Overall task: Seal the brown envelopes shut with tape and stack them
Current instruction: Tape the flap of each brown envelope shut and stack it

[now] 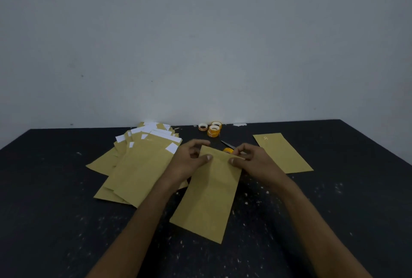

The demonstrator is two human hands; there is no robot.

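envelope pile (138, 166) left, tape rolls (211, 129) behind

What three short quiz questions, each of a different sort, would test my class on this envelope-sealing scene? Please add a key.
1. True or false: the lone envelope on the right lies apart from the pile on the left.
2. The top edge of the centre envelope is pinched by: A one hand; B both hands; C neither hand.
3. Fill in: ___ tape rolls sit grouped by the wall.

Key: 1 true. 2 B, the left hand and the right hand each pinch it. 3 three.
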